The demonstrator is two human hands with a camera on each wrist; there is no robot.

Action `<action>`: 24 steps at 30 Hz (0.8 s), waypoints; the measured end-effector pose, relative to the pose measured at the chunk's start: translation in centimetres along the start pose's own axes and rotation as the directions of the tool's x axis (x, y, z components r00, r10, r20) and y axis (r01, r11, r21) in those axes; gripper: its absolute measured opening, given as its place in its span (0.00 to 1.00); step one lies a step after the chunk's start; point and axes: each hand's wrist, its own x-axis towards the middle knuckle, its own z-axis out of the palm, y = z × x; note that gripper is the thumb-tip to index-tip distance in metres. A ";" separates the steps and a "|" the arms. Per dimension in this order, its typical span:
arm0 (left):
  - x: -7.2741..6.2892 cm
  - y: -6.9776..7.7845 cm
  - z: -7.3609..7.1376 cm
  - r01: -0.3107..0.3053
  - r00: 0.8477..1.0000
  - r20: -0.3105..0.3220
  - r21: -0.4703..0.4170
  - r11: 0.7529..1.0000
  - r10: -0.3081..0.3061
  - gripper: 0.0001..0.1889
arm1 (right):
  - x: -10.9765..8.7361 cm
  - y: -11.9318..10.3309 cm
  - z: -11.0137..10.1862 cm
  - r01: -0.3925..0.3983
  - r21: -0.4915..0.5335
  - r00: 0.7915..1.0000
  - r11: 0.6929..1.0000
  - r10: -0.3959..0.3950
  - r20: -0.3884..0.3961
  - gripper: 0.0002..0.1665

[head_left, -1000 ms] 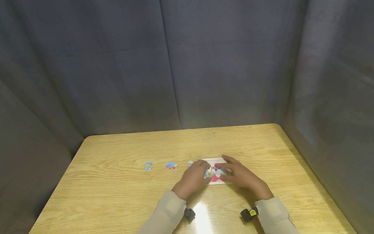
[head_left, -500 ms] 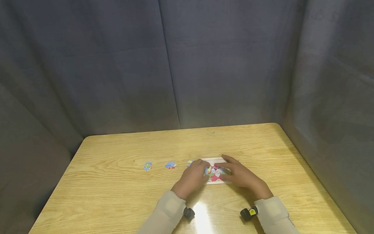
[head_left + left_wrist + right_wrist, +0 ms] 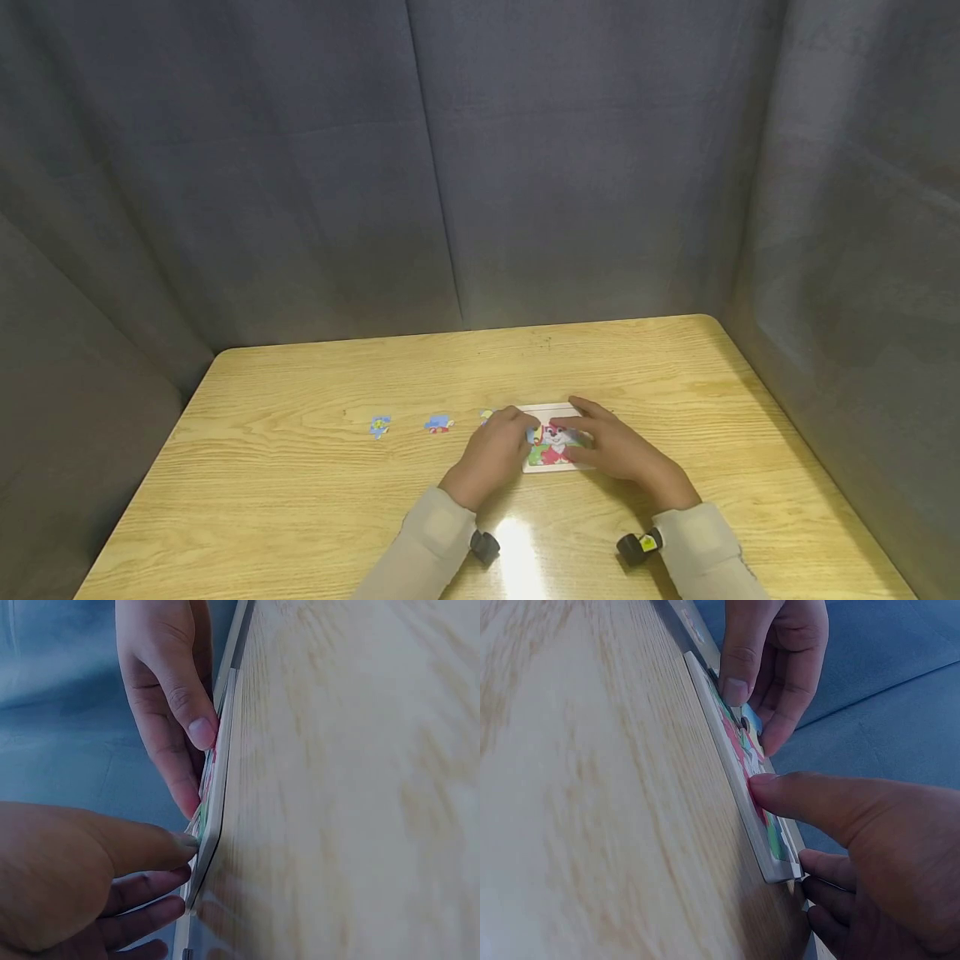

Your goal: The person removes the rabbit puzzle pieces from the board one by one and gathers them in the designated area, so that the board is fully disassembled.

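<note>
A small jigsaw puzzle in a white-edged tray [image 3: 558, 469] lies on the table, showing a pink cartoon animal [image 3: 555, 442] on green and blue. My left hand [image 3: 491, 454] is at the tray's left side, its thumb on the lower left of the picture. Between that thumb and fingers, a blue and yellow puzzle piece [image 3: 751, 718] stands slightly raised in the right wrist view. On the right, my right hand [image 3: 626, 450] holds the tray, thumb on the picture and fingers at the edge. Both hands hide parts of the picture.
Left of the tray lie a blue puzzle piece with a yellow-green spot [image 3: 380, 426], a blue and red piece [image 3: 438, 424], and another blue and yellow piece [image 3: 487, 415] partly behind my left hand. Grey curtains [image 3: 300, 208] surround the wooden table [image 3: 262, 500].
My left thumb has shifted slightly up and left, exposing more of the green lower-left corner of the picture. The right hand and the loose pieces stay in place.
</note>
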 end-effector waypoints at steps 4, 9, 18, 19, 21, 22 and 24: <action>0.1 -0.2 0.1 -0.013 1.000 -0.023 0.019 1.000 0.013 0.13 | 0.0 0.1 0.0 -0.005 0.008 1.000 1.000 0.005 0.002 0.28; 0.2 -0.4 0.2 -0.001 1.000 -0.026 0.016 1.000 0.002 0.13 | 0.0 0.0 0.0 -0.009 0.013 1.000 1.000 0.009 0.004 0.29; 0.1 -0.4 0.1 0.054 0.998 0.017 -0.005 0.999 -0.054 0.16 | 0.0 0.2 0.0 -0.011 0.006 1.000 1.000 0.011 -0.002 0.29; 0.1 -0.5 0.1 0.059 0.998 0.019 -0.003 0.998 -0.059 0.17 | 0.0 0.2 0.0 -0.011 0.005 1.000 1.000 0.011 -0.004 0.30; 0.2 -0.4 0.1 0.074 0.997 0.027 0.004 0.997 -0.074 0.18 | 0.0 0.1 0.0 -0.013 0.005 1.000 1.000 0.013 -0.007 0.31; 0.2 -0.5 0.1 0.079 0.996 0.027 0.007 0.997 -0.079 0.19 | 0.0 0.1 0.0 -0.015 0.007 1.000 1.000 0.015 -0.008 0.31; 0.2 -0.5 0.0 0.084 0.996 0.029 0.006 0.996 -0.084 0.19 | -0.1 0.0 -0.1 -0.016 0.008 1.000 1.000 0.016 -0.010 0.32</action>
